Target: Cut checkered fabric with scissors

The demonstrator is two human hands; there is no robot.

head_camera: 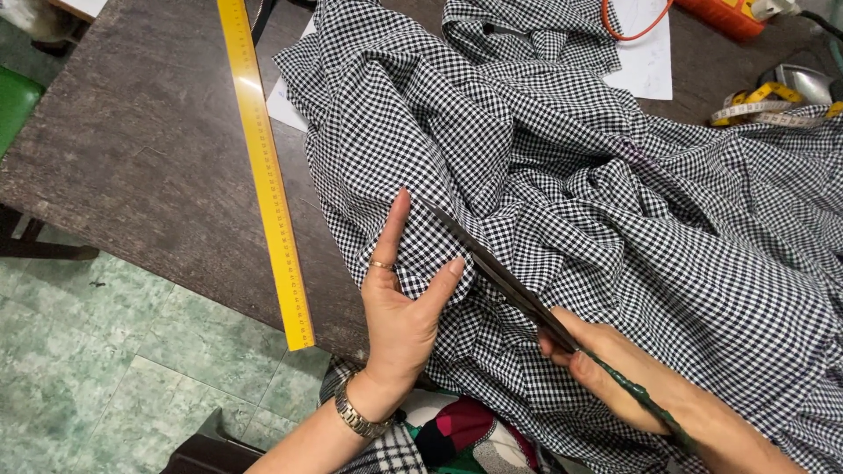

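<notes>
Scissors [500, 272] in right hand [615, 373] cut checked cloth [615, 193] beside left hand [399, 307].

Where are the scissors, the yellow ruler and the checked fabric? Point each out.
scissors [500, 272]: head view, on the dark blades.
yellow ruler [263, 167]: head view, mid-length of its face.
checked fabric [667, 246]: head view, on a bare fold right of the blades.
</notes>
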